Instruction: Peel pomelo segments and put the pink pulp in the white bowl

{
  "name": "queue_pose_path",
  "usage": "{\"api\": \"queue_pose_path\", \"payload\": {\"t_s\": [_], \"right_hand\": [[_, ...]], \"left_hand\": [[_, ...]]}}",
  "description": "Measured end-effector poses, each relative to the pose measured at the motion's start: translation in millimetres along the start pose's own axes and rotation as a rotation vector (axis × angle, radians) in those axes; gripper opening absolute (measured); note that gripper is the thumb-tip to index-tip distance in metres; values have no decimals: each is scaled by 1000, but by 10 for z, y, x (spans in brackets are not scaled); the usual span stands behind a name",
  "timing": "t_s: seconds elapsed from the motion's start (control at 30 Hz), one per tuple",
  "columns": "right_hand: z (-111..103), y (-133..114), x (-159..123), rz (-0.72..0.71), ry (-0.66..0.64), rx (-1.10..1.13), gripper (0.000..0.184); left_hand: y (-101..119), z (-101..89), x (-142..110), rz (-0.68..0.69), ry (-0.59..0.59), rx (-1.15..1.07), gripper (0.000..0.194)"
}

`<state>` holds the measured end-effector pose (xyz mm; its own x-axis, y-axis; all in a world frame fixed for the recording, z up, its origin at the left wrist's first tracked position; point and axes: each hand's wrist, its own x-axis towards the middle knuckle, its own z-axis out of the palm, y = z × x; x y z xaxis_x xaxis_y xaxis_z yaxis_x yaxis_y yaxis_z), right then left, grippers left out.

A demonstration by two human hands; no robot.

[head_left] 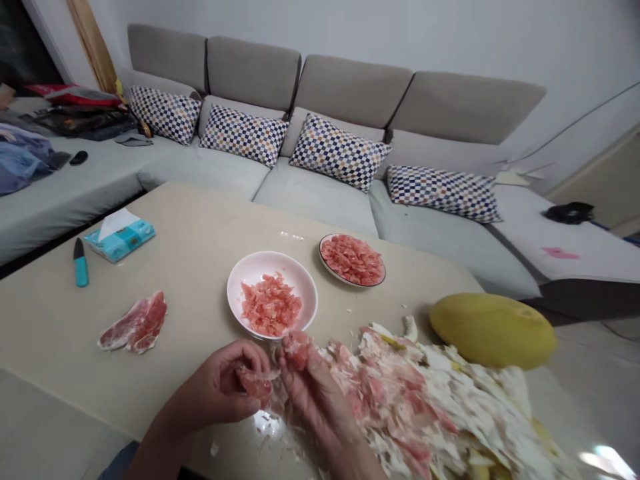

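"How do the fingers stand, nearest us?"

"The left hand [225, 383] curls closed around a pink segment [256, 387], its long axis running roughly ten to four o'clock. The right hand [320, 393] pinches a rounder lump [297, 349] between thumb and fingers — its long axis I can't tell."

"And the bowl from there?"

"One white bowl [237, 277], at twelve o'clock from the fingers, part filled with pink pulp [270, 307]. The right hand is nearer; whether its fingertips touch the rim, I can't tell."

"Count what lies around them, going outward."

"One heap of peel [470, 407] at three o'clock, beside the right hand. Loose flesh [137, 323] toward nine or ten — one piece or two, I can't say. One whole yellow fruit [493, 330] beyond the heap, between two and three. One plate [334, 272] of pulp at one. One knife [81, 267] at ten, one tissue pack [123, 240] just beside it."

"Farthest?"

"Four checked cushions [340, 152] along the sofa [320, 193], eleven to one."
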<state>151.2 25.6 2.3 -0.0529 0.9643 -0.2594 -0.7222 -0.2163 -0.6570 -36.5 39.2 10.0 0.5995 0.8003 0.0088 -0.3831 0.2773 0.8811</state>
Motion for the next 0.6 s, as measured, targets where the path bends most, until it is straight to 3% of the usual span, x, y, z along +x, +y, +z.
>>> {"api": "queue_pose_path", "payload": {"t_s": [0.13,0.23,0.3,0.43,0.6], "right_hand": [[-75,-64,47,14,67,73,29],[-56,-92,41,33,18,6,30],[-23,-87,27,25,-5,-67,32],[3,-69,3,-65,-68,-274,37],[3,-93,-43,-140,-143,-570,34]], "left_hand": [[63,-85,-54,-3,-3,86,29],[161,-113,-69,-178,41,367,21],[204,-101,-51,-259,98,622,16],[181,-61,0,-282,205,1124,14],[110,-97,-30,-289,197,1295,15]]}}
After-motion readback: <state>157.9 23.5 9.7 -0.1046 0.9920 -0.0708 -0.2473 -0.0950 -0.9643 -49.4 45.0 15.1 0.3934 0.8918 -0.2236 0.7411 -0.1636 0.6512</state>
